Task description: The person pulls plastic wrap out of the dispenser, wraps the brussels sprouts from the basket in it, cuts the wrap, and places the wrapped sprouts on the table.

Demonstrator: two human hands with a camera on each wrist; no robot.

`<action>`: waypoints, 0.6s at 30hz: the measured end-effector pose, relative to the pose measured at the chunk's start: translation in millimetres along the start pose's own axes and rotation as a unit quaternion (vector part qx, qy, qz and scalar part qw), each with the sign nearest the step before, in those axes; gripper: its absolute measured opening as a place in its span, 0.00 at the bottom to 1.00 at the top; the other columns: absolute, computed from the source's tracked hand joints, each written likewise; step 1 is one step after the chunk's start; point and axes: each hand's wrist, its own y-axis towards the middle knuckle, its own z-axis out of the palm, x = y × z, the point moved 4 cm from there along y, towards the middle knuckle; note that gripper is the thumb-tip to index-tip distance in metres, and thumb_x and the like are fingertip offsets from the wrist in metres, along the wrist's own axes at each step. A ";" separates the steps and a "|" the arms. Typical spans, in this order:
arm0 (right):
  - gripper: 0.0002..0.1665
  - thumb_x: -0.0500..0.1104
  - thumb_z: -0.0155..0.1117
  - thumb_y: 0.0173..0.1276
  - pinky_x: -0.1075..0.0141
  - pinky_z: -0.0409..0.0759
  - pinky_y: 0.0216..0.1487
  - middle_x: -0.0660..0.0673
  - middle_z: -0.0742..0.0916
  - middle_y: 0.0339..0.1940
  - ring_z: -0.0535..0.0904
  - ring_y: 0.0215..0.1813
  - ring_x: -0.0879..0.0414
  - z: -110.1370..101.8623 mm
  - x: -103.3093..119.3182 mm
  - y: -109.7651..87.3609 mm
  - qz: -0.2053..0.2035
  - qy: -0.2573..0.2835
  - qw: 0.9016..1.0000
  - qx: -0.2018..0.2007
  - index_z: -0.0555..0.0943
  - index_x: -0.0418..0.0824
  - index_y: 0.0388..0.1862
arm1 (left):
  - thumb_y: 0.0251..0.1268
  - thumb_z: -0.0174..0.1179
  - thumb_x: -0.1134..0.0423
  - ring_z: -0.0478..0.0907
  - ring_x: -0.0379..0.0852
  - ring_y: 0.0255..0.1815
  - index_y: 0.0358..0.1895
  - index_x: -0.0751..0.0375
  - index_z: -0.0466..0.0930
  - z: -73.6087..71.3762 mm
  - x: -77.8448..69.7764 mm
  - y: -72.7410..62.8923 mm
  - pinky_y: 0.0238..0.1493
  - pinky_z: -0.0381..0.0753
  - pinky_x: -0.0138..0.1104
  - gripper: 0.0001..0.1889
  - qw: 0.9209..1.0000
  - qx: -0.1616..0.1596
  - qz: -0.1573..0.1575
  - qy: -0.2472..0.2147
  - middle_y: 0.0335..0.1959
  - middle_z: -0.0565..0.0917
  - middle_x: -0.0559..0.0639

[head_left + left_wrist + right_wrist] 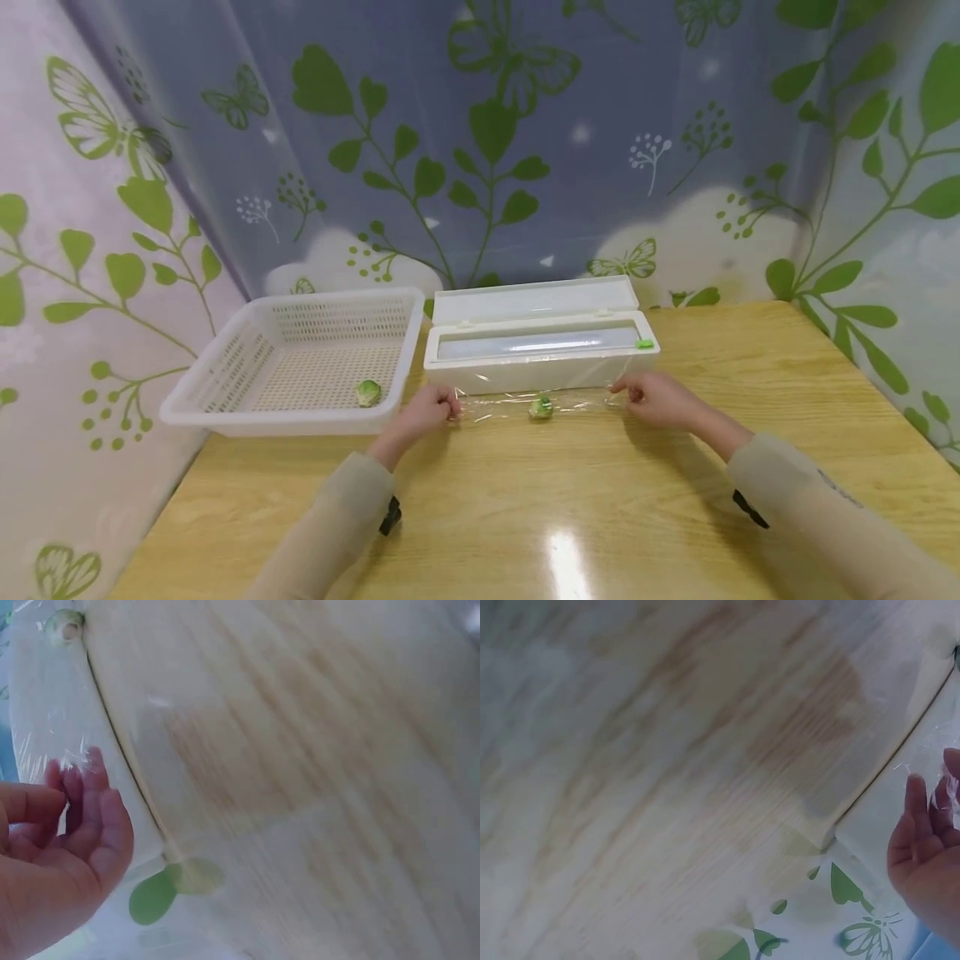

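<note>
clear film (497, 406): spread between left grip (430, 410) and right grip (662, 401) | green sprout (540, 407): midway along film

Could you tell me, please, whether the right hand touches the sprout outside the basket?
Apart: the head view shows film spanning a clear gap between right hand and sprout.

No text, brand or number can be read; the small grey mark (840, 489) on the right sleeve (821, 521) is illegible.
</note>
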 end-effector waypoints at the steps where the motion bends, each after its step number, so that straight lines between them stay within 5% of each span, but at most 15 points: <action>1: 0.17 0.28 0.53 0.52 0.66 0.66 0.25 0.53 0.70 0.16 0.64 0.22 0.60 -0.2 0.0 -0.2 -0.005 0.003 1.000 0.000 0.78 0.31 0.42 | 0.50 0.44 0.80 0.72 0.45 0.26 0.25 0.73 0.73 0.0 0.3 0.3 0.25 0.71 0.30 0.07 1.000 -0.006 -0.003 0.022 0.24 0.75 0.56; 7: 0.20 0.25 0.50 0.53 0.69 0.62 0.22 0.52 0.69 0.17 0.60 0.19 0.62 -2.0 -0.1 -2.1 -0.026 0.032 0.999 0.005 0.77 0.30 0.45 | 0.44 0.57 0.77 0.72 0.47 0.32 0.30 0.69 0.74 0.0 0.4 0.2 0.34 0.74 0.35 0.07 0.996 -0.032 -0.025 0.084 0.27 0.76 0.53; 12: 0.21 0.27 0.49 0.52 0.70 0.63 0.21 0.51 0.69 0.18 0.61 0.19 0.63 -2.2 2.5 -0.6 -0.021 0.045 0.999 0.016 0.76 0.29 0.47 | 0.38 0.58 0.80 0.74 0.50 0.34 0.31 0.69 0.74 2.1 -1.8 -1.9 0.37 0.75 0.37 0.12 0.991 -0.018 -0.004 0.133 0.29 0.77 0.54; 18: 0.17 0.33 0.52 0.61 0.69 0.61 0.17 0.52 0.69 0.15 0.58 0.15 0.63 -1.9 -0.6 0.9 0.015 0.054 0.998 0.025 0.75 0.31 0.49 | 0.41 0.58 0.78 0.73 0.47 0.32 0.31 0.67 0.75 4.5 -4.2 -1.9 0.35 0.74 0.36 0.10 0.977 -0.021 0.017 0.210 0.27 0.76 0.52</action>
